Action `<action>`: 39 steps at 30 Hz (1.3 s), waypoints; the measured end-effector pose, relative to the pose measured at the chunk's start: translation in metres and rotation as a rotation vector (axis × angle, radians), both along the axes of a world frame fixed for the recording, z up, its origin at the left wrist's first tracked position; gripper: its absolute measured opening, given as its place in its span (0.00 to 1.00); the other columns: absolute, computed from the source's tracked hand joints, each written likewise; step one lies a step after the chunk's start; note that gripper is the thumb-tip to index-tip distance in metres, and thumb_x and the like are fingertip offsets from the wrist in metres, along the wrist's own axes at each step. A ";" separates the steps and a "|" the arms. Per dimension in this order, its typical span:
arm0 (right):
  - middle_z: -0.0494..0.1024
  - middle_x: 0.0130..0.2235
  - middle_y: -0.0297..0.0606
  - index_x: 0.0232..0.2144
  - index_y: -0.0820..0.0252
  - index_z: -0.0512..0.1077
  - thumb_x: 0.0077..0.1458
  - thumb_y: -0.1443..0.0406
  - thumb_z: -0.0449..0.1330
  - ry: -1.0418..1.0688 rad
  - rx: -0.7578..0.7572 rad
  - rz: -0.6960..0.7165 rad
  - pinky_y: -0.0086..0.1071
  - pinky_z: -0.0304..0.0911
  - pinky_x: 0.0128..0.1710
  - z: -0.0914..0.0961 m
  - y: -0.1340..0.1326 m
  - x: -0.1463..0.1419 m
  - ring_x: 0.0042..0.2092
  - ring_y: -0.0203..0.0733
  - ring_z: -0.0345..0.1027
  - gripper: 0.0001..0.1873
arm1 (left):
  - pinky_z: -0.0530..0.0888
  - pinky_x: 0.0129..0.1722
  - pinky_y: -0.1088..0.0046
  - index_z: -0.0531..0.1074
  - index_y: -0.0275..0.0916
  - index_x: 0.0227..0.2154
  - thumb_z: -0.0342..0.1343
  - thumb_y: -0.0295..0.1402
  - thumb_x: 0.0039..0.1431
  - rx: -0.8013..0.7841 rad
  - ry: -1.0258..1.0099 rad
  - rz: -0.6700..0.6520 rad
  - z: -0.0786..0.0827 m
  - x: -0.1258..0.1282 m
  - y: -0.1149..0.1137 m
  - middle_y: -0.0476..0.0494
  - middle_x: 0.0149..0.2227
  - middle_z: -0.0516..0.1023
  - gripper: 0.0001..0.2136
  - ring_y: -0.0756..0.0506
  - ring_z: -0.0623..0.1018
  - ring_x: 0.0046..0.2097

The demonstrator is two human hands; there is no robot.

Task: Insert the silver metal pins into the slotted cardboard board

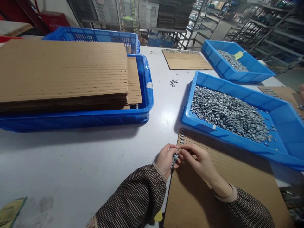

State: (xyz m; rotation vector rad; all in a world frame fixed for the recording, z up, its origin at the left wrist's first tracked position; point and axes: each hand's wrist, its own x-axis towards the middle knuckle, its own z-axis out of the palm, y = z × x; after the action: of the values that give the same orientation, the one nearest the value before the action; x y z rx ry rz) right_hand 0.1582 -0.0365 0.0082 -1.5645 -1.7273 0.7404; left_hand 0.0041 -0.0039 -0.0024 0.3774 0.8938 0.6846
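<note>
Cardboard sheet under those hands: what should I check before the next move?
1. Left hand supplied: ok, it cups several silvery spindle-shaped pieces.
2. Right hand gripping a piece: cannot tell; its fingertips meet the left hand's.
3. Row on the cardboard sheet begun: ok, a few pieces line its far left edge.
4. Blue tray stocked: ok, many pieces inside.
5. White table free of strays: not ok, a small loose pile lies there.

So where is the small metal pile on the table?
In the head view, the pile is above-right of centre, between the cardboard stack and the nearer right tray.
</note>
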 end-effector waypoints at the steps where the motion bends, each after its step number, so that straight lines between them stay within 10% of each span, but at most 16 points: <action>1: 0.78 0.35 0.39 0.41 0.57 0.75 0.63 0.59 0.56 0.065 -0.047 -0.010 0.31 0.66 0.31 0.001 -0.001 -0.003 0.33 0.39 0.71 0.11 | 0.54 0.17 0.81 0.67 0.38 0.34 0.56 0.33 0.50 -0.001 0.000 -0.004 -0.001 0.000 0.000 0.49 0.22 0.71 0.09 0.53 0.67 0.20; 20: 0.79 0.39 0.40 0.40 0.57 0.73 0.61 0.57 0.58 0.367 -0.003 -0.250 0.32 0.71 0.36 -0.011 -0.026 -0.011 0.38 0.41 0.74 0.11 | 0.51 0.17 0.81 0.71 0.35 0.44 0.61 0.41 0.50 0.079 0.132 -0.082 0.003 -0.007 -0.013 0.50 0.25 0.69 0.20 0.55 0.63 0.21; 29: 0.79 0.40 0.43 0.40 0.56 0.74 0.65 0.63 0.50 -0.282 0.277 -0.049 0.39 0.70 0.43 -0.030 0.006 0.009 0.42 0.46 0.74 0.13 | 0.51 0.17 0.81 0.67 0.36 0.38 0.54 0.36 0.53 -0.022 0.031 0.071 0.007 -0.016 -0.008 0.50 0.25 0.68 0.11 0.54 0.64 0.22; 39: 0.77 0.36 0.39 0.37 0.56 0.73 0.64 0.62 0.52 -0.293 0.172 0.036 0.34 0.68 0.37 -0.025 0.019 0.014 0.37 0.43 0.73 0.10 | 0.50 0.16 0.80 0.67 0.38 0.36 0.56 0.32 0.49 -0.019 0.077 -0.014 0.007 -0.018 -0.013 0.50 0.24 0.70 0.10 0.54 0.63 0.21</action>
State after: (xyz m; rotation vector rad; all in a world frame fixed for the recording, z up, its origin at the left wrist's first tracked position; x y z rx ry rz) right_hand 0.1723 -0.0175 -0.0169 -1.5858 -1.9766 0.3797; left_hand -0.0139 -0.0165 0.0046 0.3951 0.9690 0.6520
